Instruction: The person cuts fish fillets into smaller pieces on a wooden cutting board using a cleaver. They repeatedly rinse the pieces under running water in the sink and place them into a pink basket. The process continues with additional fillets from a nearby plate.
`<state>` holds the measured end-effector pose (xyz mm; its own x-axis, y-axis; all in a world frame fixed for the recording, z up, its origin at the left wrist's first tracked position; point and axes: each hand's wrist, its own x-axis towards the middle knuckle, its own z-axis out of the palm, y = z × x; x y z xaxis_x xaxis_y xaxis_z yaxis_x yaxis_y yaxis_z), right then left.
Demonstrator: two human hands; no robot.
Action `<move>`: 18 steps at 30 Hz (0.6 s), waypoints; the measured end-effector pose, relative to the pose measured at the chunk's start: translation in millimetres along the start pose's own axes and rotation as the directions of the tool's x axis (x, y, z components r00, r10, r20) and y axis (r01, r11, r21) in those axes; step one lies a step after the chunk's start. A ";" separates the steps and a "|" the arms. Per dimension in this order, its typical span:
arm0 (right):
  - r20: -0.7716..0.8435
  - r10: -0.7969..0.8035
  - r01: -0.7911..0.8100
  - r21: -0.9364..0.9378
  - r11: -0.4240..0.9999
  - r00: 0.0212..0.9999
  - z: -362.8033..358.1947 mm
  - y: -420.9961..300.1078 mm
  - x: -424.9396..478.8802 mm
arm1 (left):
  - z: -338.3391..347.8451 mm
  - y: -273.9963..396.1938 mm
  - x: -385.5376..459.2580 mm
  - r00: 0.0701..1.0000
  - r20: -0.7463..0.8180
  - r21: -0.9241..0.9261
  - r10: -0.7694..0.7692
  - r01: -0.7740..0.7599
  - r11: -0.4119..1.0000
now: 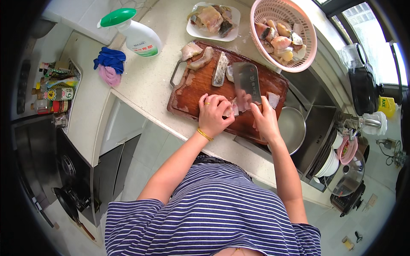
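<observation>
On the wooden cutting board, my left hand presses down with curled fingers on a piece of fish, mostly hidden beneath them. My right hand grips the handle of a cleaver. Its broad blade stands just right of the held piece; whether the edge touches the fish cannot be told. Beyond my hands lie a strip of fish with grey skin, a curved pale strip and a chunk at the far left corner. Another fish piece rests right of the blade.
A white tray of fish pieces and a pink plastic basket of fish chunks stand behind the board. Left are a spray bottle and a blue cloth. The sink with a metal pan adjoins the board's right side.
</observation>
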<state>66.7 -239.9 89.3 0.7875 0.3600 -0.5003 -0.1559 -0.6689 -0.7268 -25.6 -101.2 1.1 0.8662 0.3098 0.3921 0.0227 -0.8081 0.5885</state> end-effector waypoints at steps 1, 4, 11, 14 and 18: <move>-0.007 0.012 -0.012 -0.009 1.000 1.000 -2.6 -2.6 -3.5 | -0.7 0.5 1.6 1.000 -0.001 -0.006 -0.001 0.001 1.000; -0.103 -0.260 0.215 -0.323 0.922 0.960 -11.6 1.1 -15.2 | 0.0 0.4 4.1 1.000 0.010 -0.003 0.010 -0.010 1.000; 0.007 -0.427 0.361 -0.546 0.756 0.904 5.9 -10.4 -23.6 | -4.0 2.7 0.5 0.999 -0.030 0.046 0.026 -0.025 0.999; 0.042 -0.396 0.347 -0.570 0.745 0.918 11.9 -3.6 -17.5 | -3.2 3.1 -1.0 0.998 -0.051 0.042 0.035 -0.033 0.999; 0.010 -0.432 0.374 -0.517 0.770 0.902 11.0 -23.2 -26.7 | -1.5 -0.9 -5.4 0.996 -0.080 0.045 0.029 -0.025 0.999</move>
<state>42.7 -226.9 114.3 0.7720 0.6196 -0.1421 0.4829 -0.7169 -0.5029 -31.1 -101.4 -0.5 0.8239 0.3254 0.4640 0.0231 -0.8373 0.5462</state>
